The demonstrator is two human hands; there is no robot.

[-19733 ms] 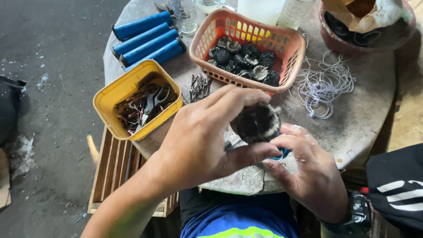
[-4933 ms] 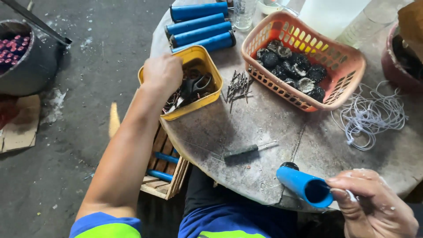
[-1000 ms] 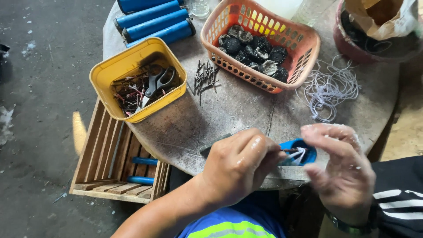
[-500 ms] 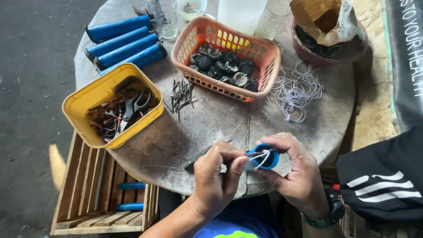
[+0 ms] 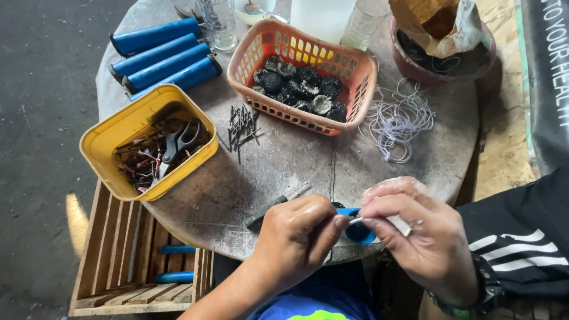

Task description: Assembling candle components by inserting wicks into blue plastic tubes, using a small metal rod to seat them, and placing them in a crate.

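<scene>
Since half a second ago both hands have been drawn closer over the blue tube, which is held upright at the near edge of the surface, open end up. Right hand and left hand fingers are pinched shut on a thin white string (directly above the mouth).
</scene>
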